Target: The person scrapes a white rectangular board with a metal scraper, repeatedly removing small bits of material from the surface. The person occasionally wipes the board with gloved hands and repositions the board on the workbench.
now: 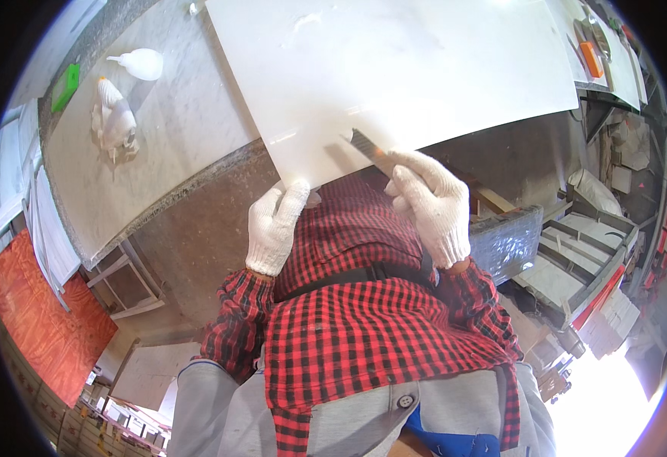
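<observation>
While we look down over our red checked shirt, both gloved hands meet the near edge of a large white slab lying on the grey stone workbench. Its near corner juts past the bench edge toward us.

Our left hand has its fingers curled up under that overhanging edge, half closed, steadying the slab from below. Our right hand is closed around a dark, narrow file-like tool, whose tip lies flat against the slab just inside the edge.

We judge the slab to be stiff, heavy for its thickness and brittle, like a polished tile; its glossy face looks slippery, and the corners seem likely to chip. The safest hold appears to be along the edges, with fingers underneath and the weight kept on the bench, never by 1 corner alone.

Farther left on the bench lie 2 white squeeze bottles, well apart from the slab. A small orange item lies on another bench at the upper right.
</observation>
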A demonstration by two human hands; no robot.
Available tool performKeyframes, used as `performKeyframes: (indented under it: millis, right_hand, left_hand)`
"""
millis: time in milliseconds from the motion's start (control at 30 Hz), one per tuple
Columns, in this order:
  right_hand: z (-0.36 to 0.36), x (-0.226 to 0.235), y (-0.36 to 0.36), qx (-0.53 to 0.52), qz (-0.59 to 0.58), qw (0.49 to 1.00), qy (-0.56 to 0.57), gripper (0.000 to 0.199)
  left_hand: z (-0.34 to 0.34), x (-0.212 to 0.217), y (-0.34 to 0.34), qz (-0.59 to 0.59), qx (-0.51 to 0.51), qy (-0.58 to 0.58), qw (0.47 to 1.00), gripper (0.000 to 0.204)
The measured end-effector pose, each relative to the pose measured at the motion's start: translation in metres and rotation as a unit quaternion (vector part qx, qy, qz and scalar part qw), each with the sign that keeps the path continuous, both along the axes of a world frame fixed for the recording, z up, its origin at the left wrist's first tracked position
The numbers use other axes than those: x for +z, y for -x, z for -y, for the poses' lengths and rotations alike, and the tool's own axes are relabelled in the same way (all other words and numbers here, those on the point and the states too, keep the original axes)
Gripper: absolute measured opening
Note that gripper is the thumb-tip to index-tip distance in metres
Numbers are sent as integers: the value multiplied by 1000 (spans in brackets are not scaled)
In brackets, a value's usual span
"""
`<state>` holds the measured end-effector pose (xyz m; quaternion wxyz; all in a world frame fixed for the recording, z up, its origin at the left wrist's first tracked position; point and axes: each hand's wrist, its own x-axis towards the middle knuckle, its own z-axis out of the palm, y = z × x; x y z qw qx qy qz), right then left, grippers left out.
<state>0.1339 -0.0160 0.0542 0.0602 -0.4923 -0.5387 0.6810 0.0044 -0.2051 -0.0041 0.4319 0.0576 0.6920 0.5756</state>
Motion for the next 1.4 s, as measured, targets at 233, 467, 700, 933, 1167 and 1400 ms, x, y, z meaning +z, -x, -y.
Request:
performKeyframes:
  millis: [233,467,700,933,1167,1400]
  right_hand:
    - [-5,-13,23,-10,-14,994,-107,28]
    - [0,-16,27,12,-10,983,-184,27]
    - [-8,-3,9,-63,-13,998,-18,30]
    - [9,-16,-24,-75,-2,997,29,30]
    - [15,-16,-24,-66,0,997,45,30]
    - [13,-19,-25,-65,-14,996,64,31]
  left_hand:
    - [0,-2,-1,39,26,-9,999,42]
    - [1,-4,-1,44,18,-13,999,45]
    - [3,-4,1,43,7,-15,999,48]
    - [-2,1,3,38,-11,4,999,49]
    - [7,-12,9,9,-87,-6,996,54]
    - [8,-19,7,-17,-96,-16,995,63]
